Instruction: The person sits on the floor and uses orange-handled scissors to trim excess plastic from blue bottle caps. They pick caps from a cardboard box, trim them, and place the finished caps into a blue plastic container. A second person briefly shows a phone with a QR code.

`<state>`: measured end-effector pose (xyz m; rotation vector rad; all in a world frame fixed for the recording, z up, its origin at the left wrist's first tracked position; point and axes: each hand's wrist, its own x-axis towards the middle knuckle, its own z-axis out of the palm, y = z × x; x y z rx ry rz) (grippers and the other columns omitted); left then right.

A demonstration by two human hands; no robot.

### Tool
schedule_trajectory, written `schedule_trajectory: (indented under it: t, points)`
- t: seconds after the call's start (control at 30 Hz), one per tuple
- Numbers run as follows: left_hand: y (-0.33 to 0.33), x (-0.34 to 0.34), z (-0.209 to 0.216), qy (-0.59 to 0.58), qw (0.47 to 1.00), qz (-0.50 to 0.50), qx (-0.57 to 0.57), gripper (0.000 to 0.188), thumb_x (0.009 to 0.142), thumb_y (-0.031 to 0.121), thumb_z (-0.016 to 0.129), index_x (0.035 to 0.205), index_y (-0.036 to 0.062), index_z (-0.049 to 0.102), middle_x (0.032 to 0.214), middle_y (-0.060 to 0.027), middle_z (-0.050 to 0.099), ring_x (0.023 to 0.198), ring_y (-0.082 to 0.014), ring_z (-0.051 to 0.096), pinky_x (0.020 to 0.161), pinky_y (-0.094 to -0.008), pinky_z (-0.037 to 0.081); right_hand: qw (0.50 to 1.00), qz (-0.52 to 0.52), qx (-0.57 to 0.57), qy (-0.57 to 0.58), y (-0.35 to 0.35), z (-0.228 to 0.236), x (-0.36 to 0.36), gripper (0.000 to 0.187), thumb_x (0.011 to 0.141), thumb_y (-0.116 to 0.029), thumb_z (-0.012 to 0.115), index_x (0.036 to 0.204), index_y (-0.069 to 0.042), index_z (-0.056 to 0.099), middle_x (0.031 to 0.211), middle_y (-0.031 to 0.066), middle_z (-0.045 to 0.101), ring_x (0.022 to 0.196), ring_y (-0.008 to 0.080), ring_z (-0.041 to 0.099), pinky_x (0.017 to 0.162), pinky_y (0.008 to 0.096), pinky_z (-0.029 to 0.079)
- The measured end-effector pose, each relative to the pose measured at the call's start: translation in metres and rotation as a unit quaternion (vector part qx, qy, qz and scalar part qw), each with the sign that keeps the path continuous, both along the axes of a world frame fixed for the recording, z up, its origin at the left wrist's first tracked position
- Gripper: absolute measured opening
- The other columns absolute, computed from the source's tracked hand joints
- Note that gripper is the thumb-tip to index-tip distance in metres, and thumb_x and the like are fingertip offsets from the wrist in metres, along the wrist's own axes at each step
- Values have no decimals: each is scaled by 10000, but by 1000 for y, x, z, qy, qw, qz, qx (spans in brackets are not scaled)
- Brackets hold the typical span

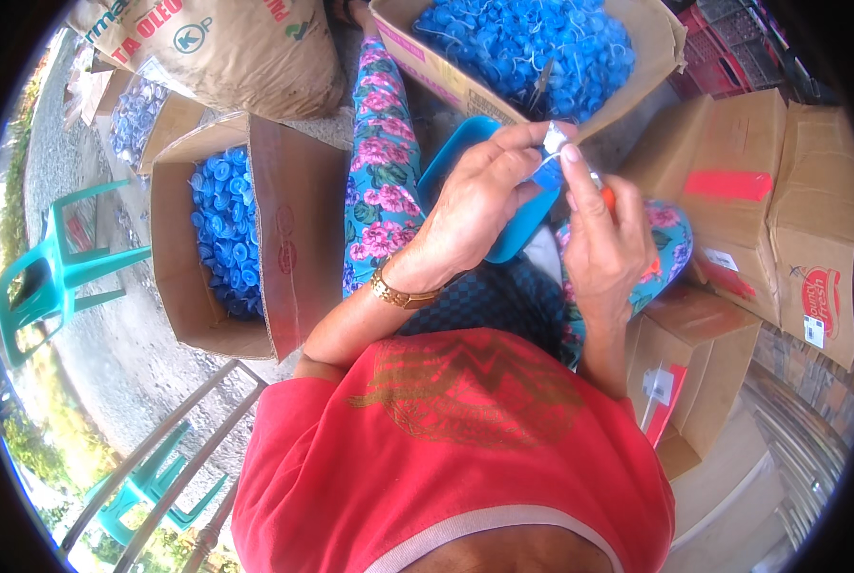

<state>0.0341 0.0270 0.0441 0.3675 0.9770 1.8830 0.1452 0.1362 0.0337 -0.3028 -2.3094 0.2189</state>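
Observation:
My left hand (470,205), with a gold-coloured watch on its wrist, pinches a small blue plastic cap-like piece (547,175). A whitish, shiny bit shows at the top of this piece, between the fingertips of both hands. My right hand (603,244) is closed around a small tool with an orange handle (609,198); a bit of metal shows near its fingers, but the rest is hidden. The right thumb meets the blue piece. Below the hands, a teal plastic tray (511,241) rests between my legs, partly covered by my left hand.
A cardboard box (288,220) at left holds many blue caps (224,234). Ahead, another carton (446,72) is full of blue pieces (532,48). A large sack (226,57) stands far left. Cardboard boxes (723,191) crowd the right. Green plastic chairs (59,253) stand at left.

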Motion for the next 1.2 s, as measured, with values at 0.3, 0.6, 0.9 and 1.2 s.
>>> schedule_trajectory:
  t: [0.3, 0.6, 0.9, 1.2]
  points:
    - [-3, -3, 8, 133, 989, -41, -41, 431, 984, 339, 468, 1263, 13, 515, 1203, -80, 559, 1123, -161, 522, 994, -331, 409, 1000, 11, 0, 10, 5, -2, 0, 555, 711, -8, 679, 1195, -277, 652, 794, 31, 508, 659, 200, 555, 544, 330, 459]
    - [2, -1, 8, 104, 994, -25, 19, 198, 949, 125, 521, 1089, -16, 528, 988, -71, 593, 928, -128, 576, 835, -258, 466, 999, 26, -18, 16, 4, 4, 1, 572, 694, -4, 688, 1194, -278, 651, 807, 30, 525, 667, 197, 566, 552, 329, 467]
    - [-12, -8, 18, 211, 972, -81, -64, 294, 931, 229, 526, 1099, -12, 536, 866, -53, 616, 770, -110, 554, 699, -248, 444, 998, 59, -26, -1, 7, 13, 5, 547, 690, -33, 708, 1185, -259, 653, 799, 33, 529, 664, 198, 558, 566, 329, 465]
    - [-14, -1, 22, 164, 980, -56, -99, 337, 925, 229, 538, 1123, -41, 511, 860, -81, 651, 638, -100, 538, 610, -237, 446, 997, 63, -27, 23, 12, 12, 5, 454, 866, -210, 634, 1271, -29, 543, 821, 77, 604, 666, 232, 577, 572, 352, 457]
